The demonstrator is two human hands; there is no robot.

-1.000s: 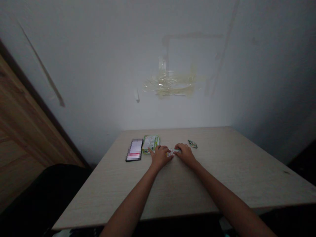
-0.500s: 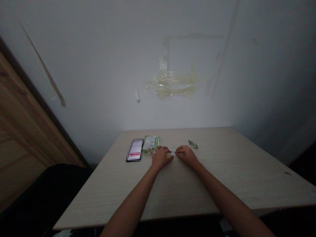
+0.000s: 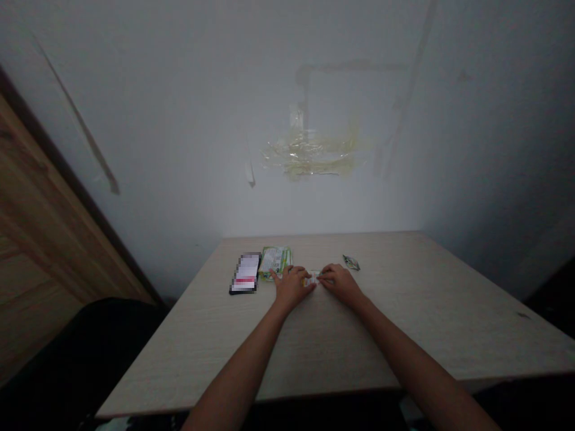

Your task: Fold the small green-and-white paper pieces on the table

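A small flat packet (image 3: 312,278), whitish with coloured print, lies on the table between my two hands. My left hand (image 3: 291,287) curves over its left end, thumb and fingertips closed on it, with the little finger spread to the side. At its right end, my right hand (image 3: 340,281) pinches the packet's edge between thumb and fingers. Both ends are hidden under my fingers. A larger green and white packet (image 3: 275,261) lies just behind my left hand. Beyond my right hand is a small crumpled green piece of wrapper (image 3: 351,262).
A phone (image 3: 245,273) with a lit, blurred screen lies at the left of the light wooden table (image 3: 404,323). Behind the table rises a wall (image 3: 179,120) with strips of clear tape (image 3: 314,157). A dark chair back (image 3: 90,341) stands at the left, beside wooden boards.
My right fingertips have shifted very slightly left along the packet's edge. The left hand and the other things stay where they were.
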